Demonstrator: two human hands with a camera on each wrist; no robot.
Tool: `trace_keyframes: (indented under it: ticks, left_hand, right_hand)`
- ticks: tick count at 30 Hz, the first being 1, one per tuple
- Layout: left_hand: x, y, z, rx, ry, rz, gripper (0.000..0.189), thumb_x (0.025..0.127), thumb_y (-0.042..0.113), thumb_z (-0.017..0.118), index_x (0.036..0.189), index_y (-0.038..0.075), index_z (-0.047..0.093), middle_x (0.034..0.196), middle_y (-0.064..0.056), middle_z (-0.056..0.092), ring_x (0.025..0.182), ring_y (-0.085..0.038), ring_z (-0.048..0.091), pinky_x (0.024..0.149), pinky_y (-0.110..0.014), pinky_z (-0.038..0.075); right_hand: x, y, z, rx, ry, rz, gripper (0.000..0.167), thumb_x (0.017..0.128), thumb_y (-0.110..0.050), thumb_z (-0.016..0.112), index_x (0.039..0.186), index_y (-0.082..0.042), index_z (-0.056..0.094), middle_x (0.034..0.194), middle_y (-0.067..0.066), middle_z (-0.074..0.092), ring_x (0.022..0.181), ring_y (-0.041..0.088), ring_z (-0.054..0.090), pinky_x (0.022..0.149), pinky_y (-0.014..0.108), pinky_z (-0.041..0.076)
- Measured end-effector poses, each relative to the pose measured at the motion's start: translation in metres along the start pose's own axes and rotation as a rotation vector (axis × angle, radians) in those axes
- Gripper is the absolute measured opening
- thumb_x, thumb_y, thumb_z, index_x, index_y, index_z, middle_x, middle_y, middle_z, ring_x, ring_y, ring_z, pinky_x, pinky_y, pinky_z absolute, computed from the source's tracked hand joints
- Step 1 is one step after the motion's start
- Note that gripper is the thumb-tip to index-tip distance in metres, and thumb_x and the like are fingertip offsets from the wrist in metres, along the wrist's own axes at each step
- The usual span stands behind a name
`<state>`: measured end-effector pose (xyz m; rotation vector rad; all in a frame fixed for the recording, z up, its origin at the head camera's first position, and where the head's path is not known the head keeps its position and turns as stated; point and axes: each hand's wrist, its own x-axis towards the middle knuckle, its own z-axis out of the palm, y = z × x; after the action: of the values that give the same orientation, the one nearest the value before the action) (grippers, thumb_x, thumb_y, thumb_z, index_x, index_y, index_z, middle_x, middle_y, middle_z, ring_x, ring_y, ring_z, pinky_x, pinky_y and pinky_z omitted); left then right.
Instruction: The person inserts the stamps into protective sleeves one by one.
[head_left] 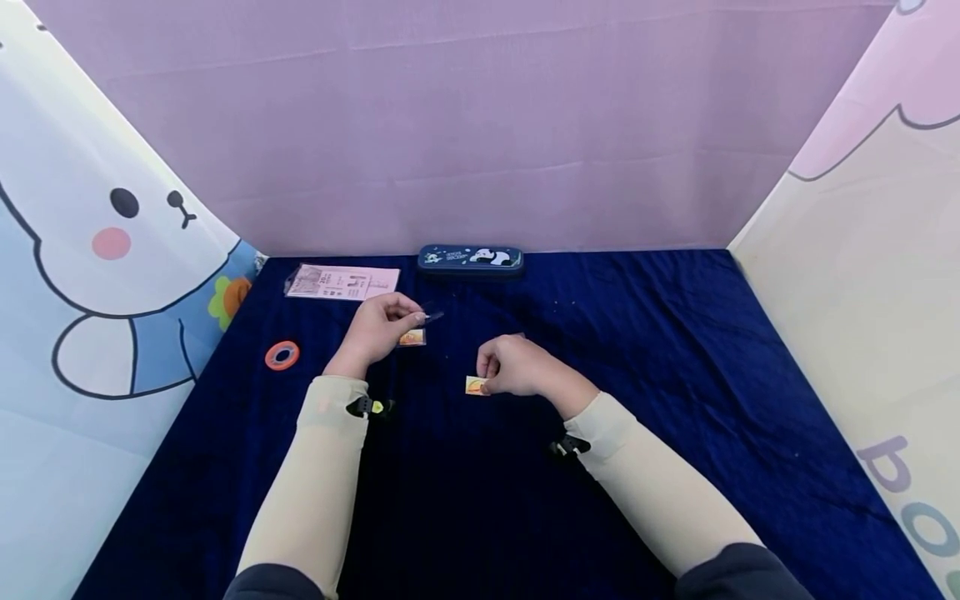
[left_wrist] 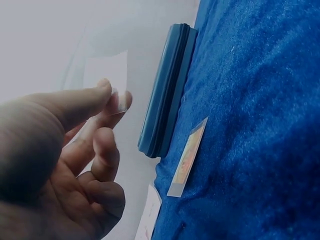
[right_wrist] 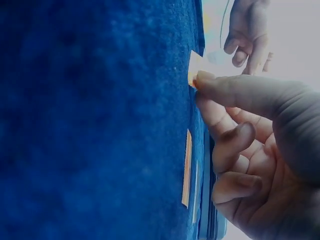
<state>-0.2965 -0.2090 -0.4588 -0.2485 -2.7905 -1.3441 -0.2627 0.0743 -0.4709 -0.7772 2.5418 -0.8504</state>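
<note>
My left hand [head_left: 378, 330] pinches a small clear plastic piece [left_wrist: 106, 71], sleeve-like, between thumb and forefinger, above the cloth. Just below that hand a small orange-and-yellow card [head_left: 412, 337] with a clear border lies on the cloth; the left wrist view shows this card [left_wrist: 189, 159] too. To the right, my right hand [head_left: 517, 365] holds a small yellow-orange card [head_left: 475, 385] by its edge with thumb and forefinger. In the right wrist view that card [right_wrist: 194, 67] is partly covered by the fingertips, and the other fingers are curled.
A dark blue pencil case [head_left: 470, 260] with a panda stands at the back, against the mauve curtain [head_left: 480, 125]. Pink printed sheets [head_left: 343, 282] in clear plastic lie at the back left. An orange tape roll [head_left: 282, 355] rests on the blue cloth [head_left: 465, 500] at left.
</note>
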Motion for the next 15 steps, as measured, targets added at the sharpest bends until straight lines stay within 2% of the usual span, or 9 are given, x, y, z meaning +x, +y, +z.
trace_keyframes:
  ticks: [2, 4, 5, 9, 15]
  left_hand:
    - [0.0, 0.001, 0.0, -0.011, 0.021, 0.009, 0.008, 0.099, 0.022, 0.076, 0.102, 0.015, 0.077, 0.092, -0.004, 0.074, 0.081, -0.023, 0.063, 0.071, -0.038, 0.05]
    - [0.001, 0.001, 0.001, -0.018, 0.043, 0.02, 0.008, 0.099, 0.023, 0.076, 0.103, 0.015, 0.078, 0.09, -0.003, 0.074, 0.079, -0.023, 0.062, 0.07, -0.038, 0.05]
    - [0.0, 0.002, 0.001, -0.024, 0.051, 0.024, 0.009, 0.099, 0.023, 0.076, 0.103, 0.016, 0.078, 0.089, -0.002, 0.074, 0.079, -0.023, 0.062, 0.069, -0.037, 0.05]
    - [0.0, 0.005, 0.002, -0.058, 0.082, 0.036, 0.012, 0.099, 0.027, 0.075, 0.105, 0.016, 0.078, 0.092, -0.004, 0.074, 0.077, -0.022, 0.061, 0.067, -0.035, 0.049]
    - [-0.001, 0.014, 0.003, -0.158, 0.105, 0.057, 0.021, 0.102, 0.033, 0.072, 0.107, 0.013, 0.074, 0.095, -0.016, 0.073, 0.075, -0.02, 0.057, 0.065, -0.031, 0.046]
  right_hand:
    - [-0.001, 0.002, -0.002, 0.052, -0.003, 0.0, 0.017, 0.088, -0.014, 0.086, 0.084, -0.022, 0.071, 0.08, -0.008, 0.069, 0.075, 0.014, 0.064, 0.104, 0.048, 0.047]
    - [-0.002, 0.004, -0.004, 0.106, 0.002, 0.002, 0.015, 0.091, -0.013, 0.083, 0.086, -0.021, 0.072, 0.082, -0.006, 0.069, 0.072, 0.015, 0.065, 0.082, 0.042, 0.057]
    - [-0.003, 0.005, -0.005, 0.123, 0.011, -0.002, 0.013, 0.093, -0.013, 0.081, 0.087, -0.021, 0.072, 0.083, -0.006, 0.07, 0.072, 0.016, 0.065, 0.072, 0.039, 0.057]
    - [-0.004, 0.01, -0.012, 0.158, 0.096, -0.02, 0.006, 0.097, -0.017, 0.077, 0.092, -0.02, 0.076, 0.084, -0.005, 0.07, 0.069, 0.015, 0.062, 0.066, 0.032, 0.054]
    - [-0.008, 0.016, -0.027, 0.227, 0.227, -0.038, 0.006, 0.098, -0.016, 0.075, 0.097, -0.021, 0.079, 0.091, -0.004, 0.072, 0.072, 0.018, 0.063, 0.066, 0.037, 0.053]
